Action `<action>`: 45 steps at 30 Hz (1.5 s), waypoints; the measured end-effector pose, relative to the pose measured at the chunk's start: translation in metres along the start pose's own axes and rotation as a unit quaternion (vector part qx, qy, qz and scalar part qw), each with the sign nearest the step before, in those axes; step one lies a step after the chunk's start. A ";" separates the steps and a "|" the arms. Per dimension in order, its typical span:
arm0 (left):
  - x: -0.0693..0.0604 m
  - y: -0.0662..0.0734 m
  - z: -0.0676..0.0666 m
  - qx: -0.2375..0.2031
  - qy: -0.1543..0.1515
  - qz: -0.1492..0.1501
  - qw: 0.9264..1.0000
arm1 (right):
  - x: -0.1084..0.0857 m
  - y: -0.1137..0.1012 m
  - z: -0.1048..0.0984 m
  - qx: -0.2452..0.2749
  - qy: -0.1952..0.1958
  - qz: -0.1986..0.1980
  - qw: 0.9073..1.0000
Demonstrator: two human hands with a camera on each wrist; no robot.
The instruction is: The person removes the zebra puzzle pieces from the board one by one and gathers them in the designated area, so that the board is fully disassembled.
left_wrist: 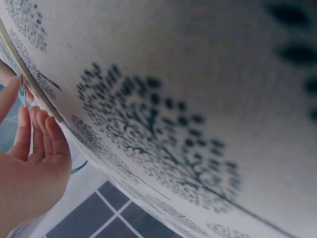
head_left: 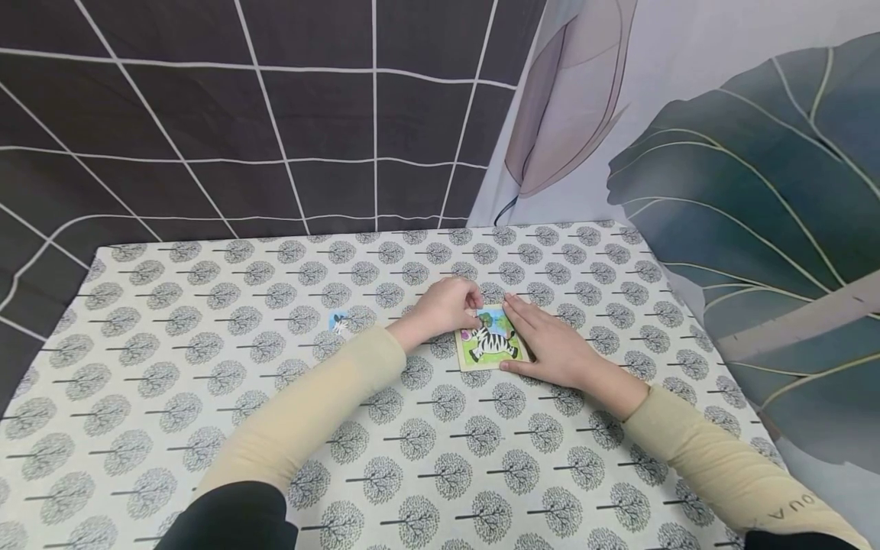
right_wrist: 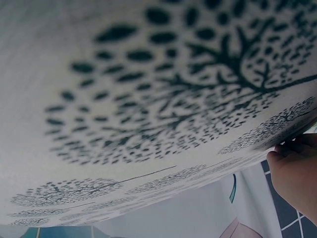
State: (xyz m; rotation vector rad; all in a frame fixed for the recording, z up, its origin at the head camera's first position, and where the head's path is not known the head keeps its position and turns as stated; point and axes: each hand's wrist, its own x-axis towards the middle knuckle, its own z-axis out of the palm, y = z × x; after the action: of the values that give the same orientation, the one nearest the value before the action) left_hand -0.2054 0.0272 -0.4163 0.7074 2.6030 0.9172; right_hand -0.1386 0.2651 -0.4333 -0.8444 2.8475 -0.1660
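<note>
A square jigsaw puzzle board with a zebra picture and a pale rim lies on the table. At its upper left corner my left hand pinches a small puzzle piece; the left wrist view shows this piece edge-on between thumb and fingertips. My right hand grips the board's right side, thumb near the lower corner and fingers along the upper right. Off to the left, a loose puzzle piece with part of a zebra on blue lies flat. The left hand partly hides the board's upper left corner.
A white cloth with printed trees covers the table. Behind it hangs a dark curtain with white grid lines. On the right is a pale cloth with large leaves.
</note>
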 end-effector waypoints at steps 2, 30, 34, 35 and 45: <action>0.001 -0.001 0.001 -0.006 0.003 0.004 1.000 | 0.000 0.000 0.000 0.001 0.001 -0.001 1.000; -0.003 -0.002 -0.001 -0.108 0.022 -0.014 0.994 | -0.002 0.000 0.001 0.004 0.001 -0.001 1.000; -0.004 -0.007 -0.003 -0.108 0.025 -0.011 0.994 | -0.001 0.000 0.001 0.004 0.000 0.000 1.000; -0.005 -0.009 -0.004 -0.108 0.025 -0.011 0.994 | -0.001 0.000 0.001 0.004 0.000 0.000 1.000; -0.029 -0.036 -0.027 -0.108 0.026 -0.019 0.994 | 0.000 -0.001 0.000 0.002 0.002 -0.004 1.000</action>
State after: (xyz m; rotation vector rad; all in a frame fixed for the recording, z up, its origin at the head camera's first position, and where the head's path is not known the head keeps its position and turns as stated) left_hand -0.2048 -0.0263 -0.4159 0.5804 2.5015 1.1972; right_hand -0.1381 0.2648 -0.4333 -0.8554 2.8471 -0.1746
